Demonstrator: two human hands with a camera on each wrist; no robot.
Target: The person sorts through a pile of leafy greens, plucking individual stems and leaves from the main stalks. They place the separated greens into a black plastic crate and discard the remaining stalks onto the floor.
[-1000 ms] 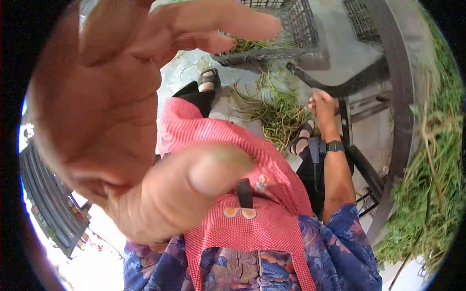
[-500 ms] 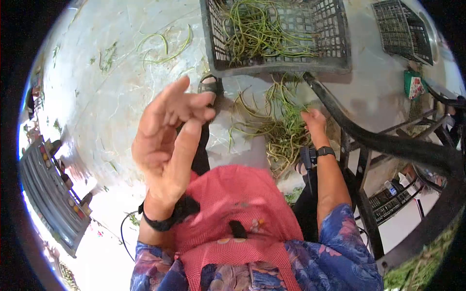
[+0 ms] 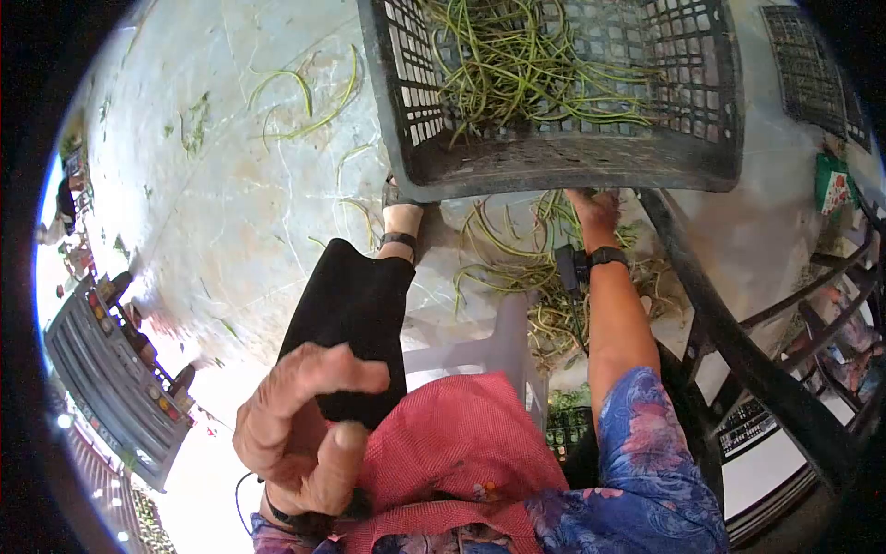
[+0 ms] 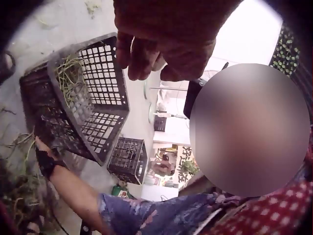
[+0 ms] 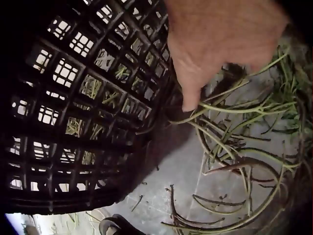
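Observation:
My left hand (image 3: 300,429) hovers over the lap, fingers bent and thumb apart, holding nothing. It hangs at the top of the left wrist view, fingers downward. My right hand (image 3: 595,210) reaches to the floor by the near rim of a black plastic crate (image 3: 572,171), which overlaps its fingertips. In the right wrist view its thumb (image 5: 191,98) points down onto long green stems (image 5: 234,110), pinching some against fingers mostly hidden behind the hand. More stems (image 3: 544,323) lie in a loose pile beneath the right forearm. The crate holds a tangle of similar stems (image 3: 517,65).
Loose stems (image 3: 309,92) lie on the pale floor left of the crate. A second black crate (image 3: 812,74) stands at the far right. Dark metal bars (image 3: 738,360) slant past the right arm. A sandalled foot (image 3: 399,222) is beside the crate's near left corner.
My left hand has dropped from close before the head camera to over the lap. The crate looks nearer, and my right hand has moved from above the pile up to its near rim.

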